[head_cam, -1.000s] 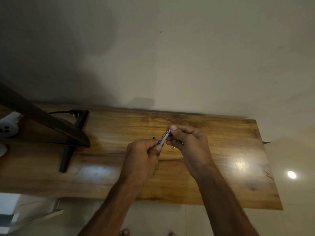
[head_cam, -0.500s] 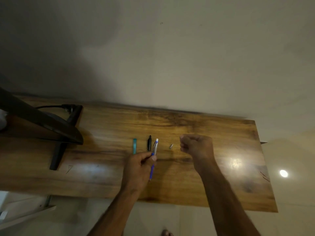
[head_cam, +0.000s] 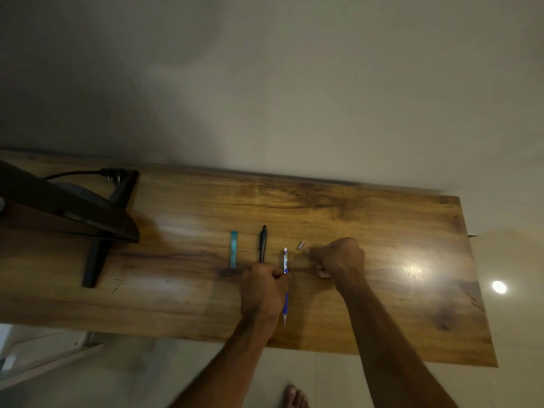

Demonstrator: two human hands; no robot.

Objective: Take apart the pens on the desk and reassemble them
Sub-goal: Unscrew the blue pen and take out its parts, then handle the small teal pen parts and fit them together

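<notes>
Right end: I see bare desk [head_cam: 382, 304] from the right hand [head_cam: 338, 257] to the edge, the widest room.
Left end: monitor [head_cam: 67, 207] overhangs the wood; its stand [head_cam: 95, 263] runs front to back beneath, with a plug [head_cam: 113, 173] behind.
Left of middle: open wood between stand and teal pen [head_cam: 233, 249].
Middle: teal pen, black pen [head_cam: 262, 244] and blue pen [head_cam: 285, 260] lie side by side with narrow gaps; a cap [head_cam: 300, 245] sits just beside the right hand.
Back: I read a free strip behind the pens up to the wall [head_cam: 294, 98].
Front: left hand [head_cam: 265, 287], wrapped on the blue pen, and both forearms cross the near edge.
</notes>
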